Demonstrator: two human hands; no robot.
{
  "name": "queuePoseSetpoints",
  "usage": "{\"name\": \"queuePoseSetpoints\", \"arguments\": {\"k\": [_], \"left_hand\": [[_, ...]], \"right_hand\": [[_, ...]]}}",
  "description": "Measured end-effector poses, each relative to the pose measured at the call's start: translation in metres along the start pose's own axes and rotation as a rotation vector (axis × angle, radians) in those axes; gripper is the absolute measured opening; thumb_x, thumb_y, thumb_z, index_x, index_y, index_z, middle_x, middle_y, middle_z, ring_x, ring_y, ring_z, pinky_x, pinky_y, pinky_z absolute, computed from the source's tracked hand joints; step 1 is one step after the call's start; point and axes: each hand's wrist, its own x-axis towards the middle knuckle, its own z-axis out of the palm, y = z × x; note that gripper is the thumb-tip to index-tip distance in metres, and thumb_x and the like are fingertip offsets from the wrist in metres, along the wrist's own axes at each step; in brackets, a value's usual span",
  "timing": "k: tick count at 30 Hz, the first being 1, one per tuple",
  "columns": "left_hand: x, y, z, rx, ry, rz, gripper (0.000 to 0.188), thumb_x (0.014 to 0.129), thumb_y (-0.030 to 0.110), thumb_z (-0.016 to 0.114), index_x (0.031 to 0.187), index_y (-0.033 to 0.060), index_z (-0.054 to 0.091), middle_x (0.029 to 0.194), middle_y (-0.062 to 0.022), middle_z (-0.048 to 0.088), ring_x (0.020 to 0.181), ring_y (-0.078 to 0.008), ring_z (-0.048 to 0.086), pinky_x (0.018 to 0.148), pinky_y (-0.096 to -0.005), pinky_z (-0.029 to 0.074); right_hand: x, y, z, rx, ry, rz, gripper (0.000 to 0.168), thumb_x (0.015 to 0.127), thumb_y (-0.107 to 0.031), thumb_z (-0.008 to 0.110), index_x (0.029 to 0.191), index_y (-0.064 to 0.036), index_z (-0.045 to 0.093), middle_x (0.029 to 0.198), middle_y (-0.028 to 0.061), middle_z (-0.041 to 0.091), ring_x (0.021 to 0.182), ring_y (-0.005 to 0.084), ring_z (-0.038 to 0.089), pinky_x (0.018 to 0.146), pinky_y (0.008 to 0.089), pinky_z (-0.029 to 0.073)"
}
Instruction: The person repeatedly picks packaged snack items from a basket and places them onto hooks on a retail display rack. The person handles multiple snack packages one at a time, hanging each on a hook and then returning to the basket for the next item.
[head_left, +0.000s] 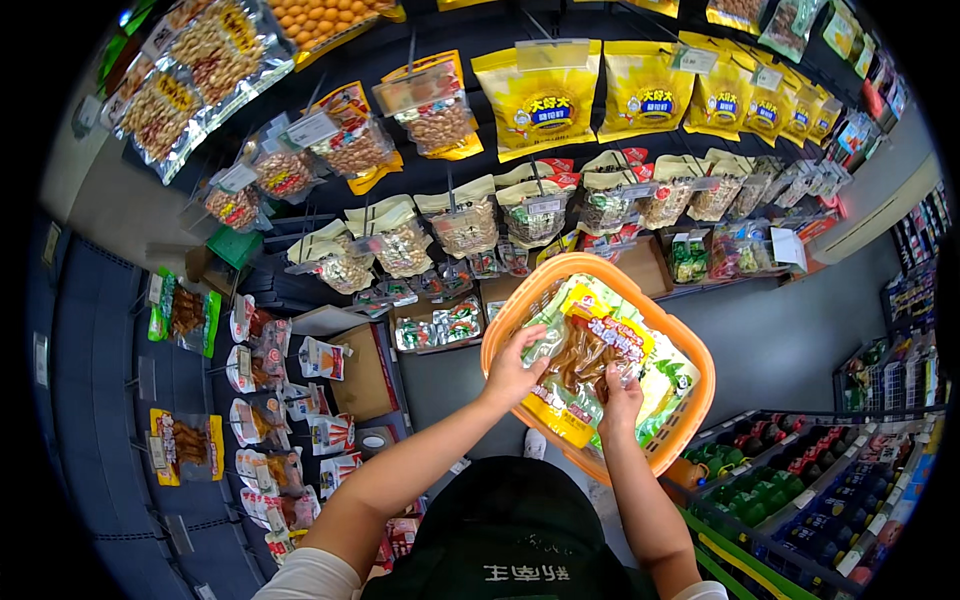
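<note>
An orange plastic shopping basket (697, 420) lies below me, tilted in the view. Over its opening, both hands hold a yellow-and-clear packet of brown packaged meat (581, 352). My left hand (517, 367) grips the packet's left side, fingers along its edge. On the lower right side, my right hand (621, 397) pinches it with the thumb on top. Under it in the basket are green-and-white packets (664, 382), partly covered by the meat packet. What bears the basket's weight is hidden.
Hooks ahead carry yellow snack bags (536, 101) and clear-front nut bags (457, 221). Packaged meats (191, 446) hang on the left rack. Open cartons (439, 326) line the low shelf. Bottled drinks (810, 487) fill a rack at right, beside the grey floor (750, 345).
</note>
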Motion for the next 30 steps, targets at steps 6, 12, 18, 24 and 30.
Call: {"name": "queuePoseSetpoints", "arguments": {"k": [6, 12, 18, 24, 30], "left_hand": [[0.009, -0.012, 0.023, -0.307, -0.254, -0.318, 0.062, 0.078, 0.001, 0.060, 0.131, 0.0120, 0.031, 0.119, -0.0094, 0.051, 0.095, -0.0137, 0.049, 0.080, -0.0255, 0.043], [0.014, -0.024, 0.035, -0.296, -0.265, -0.370, 0.068, 0.078, 0.003, 0.061, 0.134, 0.0116, 0.024, 0.122, -0.0117, 0.049, 0.103, -0.0167, 0.046, 0.083, -0.0281, 0.043], [0.019, -0.007, 0.018, -0.408, -0.163, -0.346, 0.065, 0.080, 0.003, 0.059, 0.134, 0.0103, 0.024, 0.121, -0.0123, 0.049, 0.101, -0.0157, 0.049, 0.086, -0.0281, 0.042], [0.014, 0.024, -0.039, -0.613, 0.101, -0.160, 0.061, 0.081, 0.001, 0.056, 0.133, 0.0101, 0.026, 0.118, -0.0135, 0.051, 0.098, -0.0154, 0.053, 0.089, -0.0277, 0.041], [-0.032, 0.049, -0.149, -0.672, 0.505, -0.003, 0.058, 0.077, -0.001, 0.059, 0.128, 0.0082, 0.033, 0.111, -0.0127, 0.055, 0.089, -0.0140, 0.059, 0.076, -0.0247, 0.047]], "right_hand": [[0.032, 0.010, 0.016, 0.038, 0.062, -0.027, 0.021, 0.082, -0.014, 0.061, 0.098, -0.003, 0.052, 0.084, 0.0030, 0.059, 0.066, 0.0102, 0.056, 0.056, 0.0242, 0.048], [0.047, 0.018, 0.011, -0.057, 0.013, -0.060, 0.033, 0.083, -0.007, 0.057, 0.113, 0.000, 0.045, 0.095, 0.0070, 0.057, 0.078, 0.0145, 0.055, 0.069, 0.0263, 0.047], [0.008, -0.003, 0.015, -0.495, 0.024, -0.518, 0.067, 0.079, 0.001, 0.056, 0.135, -0.003, 0.020, 0.137, 0.0154, 0.024, 0.128, 0.0267, 0.024, 0.103, 0.0397, 0.023], [-0.017, -0.003, 0.061, -0.207, -0.327, -0.447, 0.064, 0.077, 0.007, 0.054, 0.133, -0.007, 0.025, 0.134, 0.0123, 0.031, 0.122, 0.0236, 0.034, 0.099, 0.0363, 0.030], [-0.069, 0.013, 0.152, -0.084, -0.767, -0.389, 0.059, 0.077, 0.008, 0.056, 0.128, -0.005, 0.031, 0.125, 0.0112, 0.041, 0.107, 0.0177, 0.046, 0.091, 0.0282, 0.039]]}}
